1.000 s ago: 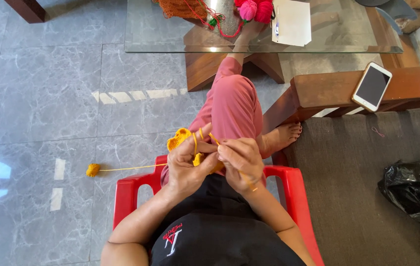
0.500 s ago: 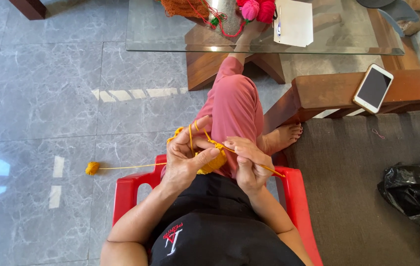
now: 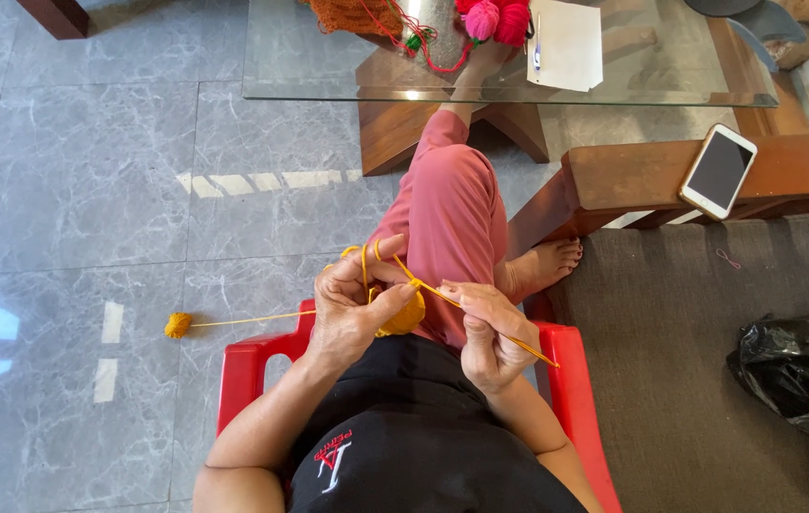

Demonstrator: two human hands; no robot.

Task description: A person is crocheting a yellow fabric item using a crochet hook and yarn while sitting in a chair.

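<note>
She sits on a red chair (image 3: 571, 380) over the grey tiled floor (image 3: 91, 171), one leg stretched toward the far glass table (image 3: 329, 90), and both hands meet just above her lap.

The left hand (image 3: 352, 309) is closed around a small orange crocheted piece (image 3: 407, 313), thumb and fingers pinching it, with a loop of orange yarn (image 3: 364, 261) running up over the index finger. The piece sits at the right edge of that hand, facing the other one.

The right hand (image 3: 485, 332) is closed on a thin hook (image 3: 461, 302), gripped like a pencil. The hook's long axis runs on a slant: its tail end juts out to the near right past her hand, and its working tip points far-left, straight at the piece. Tip and piece look as if they touch, though I cannot tell whether the tip is inside a stitch or just at its edge.

So the piece lies immediately left of the right fingers, in line with the hook, and the left hand is the one already on it.

From under the left hand a strand trails left across the floor to a little yarn ball (image 3: 178, 326), well apart from the chair.

A phone (image 3: 718, 171) rests on the wooden bench arm (image 3: 803, 166) at the far right.
</note>
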